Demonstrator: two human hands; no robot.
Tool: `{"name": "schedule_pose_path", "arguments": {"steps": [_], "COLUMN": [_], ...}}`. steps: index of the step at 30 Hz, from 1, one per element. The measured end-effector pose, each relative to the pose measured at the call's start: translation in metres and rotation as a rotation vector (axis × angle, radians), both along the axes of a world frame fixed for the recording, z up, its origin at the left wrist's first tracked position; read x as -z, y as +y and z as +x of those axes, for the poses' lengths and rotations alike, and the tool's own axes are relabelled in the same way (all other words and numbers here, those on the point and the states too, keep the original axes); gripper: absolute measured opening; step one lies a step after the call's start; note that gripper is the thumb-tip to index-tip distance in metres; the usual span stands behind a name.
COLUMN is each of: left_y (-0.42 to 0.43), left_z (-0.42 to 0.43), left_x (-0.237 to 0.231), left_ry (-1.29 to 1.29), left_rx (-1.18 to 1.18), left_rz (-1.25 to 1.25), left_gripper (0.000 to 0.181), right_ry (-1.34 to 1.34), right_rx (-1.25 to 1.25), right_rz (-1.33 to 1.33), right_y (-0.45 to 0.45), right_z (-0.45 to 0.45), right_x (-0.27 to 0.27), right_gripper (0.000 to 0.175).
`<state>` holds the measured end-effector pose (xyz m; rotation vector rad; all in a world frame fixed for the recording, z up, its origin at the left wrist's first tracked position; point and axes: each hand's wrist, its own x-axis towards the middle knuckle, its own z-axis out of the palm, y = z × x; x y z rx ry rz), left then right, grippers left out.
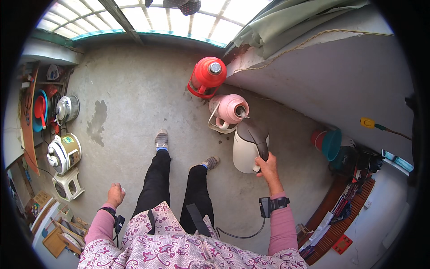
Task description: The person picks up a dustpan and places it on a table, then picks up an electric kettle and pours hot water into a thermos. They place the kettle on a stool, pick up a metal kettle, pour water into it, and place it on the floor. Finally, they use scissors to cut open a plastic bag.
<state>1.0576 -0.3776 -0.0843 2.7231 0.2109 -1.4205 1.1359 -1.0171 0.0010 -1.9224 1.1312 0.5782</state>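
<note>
My right hand (267, 167) grips the dark handle of a white electric kettle (244, 155). The kettle is tipped, its spout close to the open mouth of a pink thermos flask (229, 108). Water appears to run from the spout into that mouth. The pink flask stands on the floor with its pale carrying handle folded down. Beside it, farther off, is a red thermos flask (208, 75) with a silvery stopper in its neck. My left hand (115, 195) is curled low at my left side around a small whitish object (123, 191), mostly hidden by the fingers.
Along the left stand a metal pot (68, 109), an electric pressure cooker (65, 153) and a white plastic stool (69, 185). A wall (329, 80) runs close on the right. Basins (331, 144) and a wooden bench (352, 218) are farther right. A wet patch (97, 122) marks the concrete floor.
</note>
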Motion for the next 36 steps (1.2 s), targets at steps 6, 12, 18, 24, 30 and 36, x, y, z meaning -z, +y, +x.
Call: {"name": "schedule_pose_path", "arguments": {"steps": [6,12,18,24,30,36], "left_y": [-0.002,-0.001,0.002,0.003,0.001,-0.001], "left_z": [-0.001,-0.004,-0.008,-0.009,-0.009,-0.010], "left_x": [-0.002,-0.001,0.002,0.002,0.000,0.001], "left_ry": [0.011,0.005,-0.010,-0.008,-0.008,0.003], "left_rx": [-0.021,-0.027,-0.034,-0.023,-0.029,-0.038], "left_rz": [0.000,-0.016,-0.024,-0.021,-0.029,-0.033], "left_gripper": [0.030,0.030,0.029,0.029,0.029,0.031], "right_ry": [0.014,0.005,0.007,0.007,0.004,0.033], "right_rx": [-0.019,-0.022,-0.023,-0.063,-0.091,-0.129], "right_rz": [-0.021,-0.035,-0.045,-0.060,-0.064,-0.076], "right_y": [0.000,0.003,0.004,0.002,0.003,0.003], "right_z": [0.003,0.007,0.010,0.014,0.019,0.021], "right_x": [-0.002,-0.005,-0.007,-0.007,-0.011,-0.014], "right_gripper": [0.033,0.034,0.033,0.032,0.032,0.027]}}
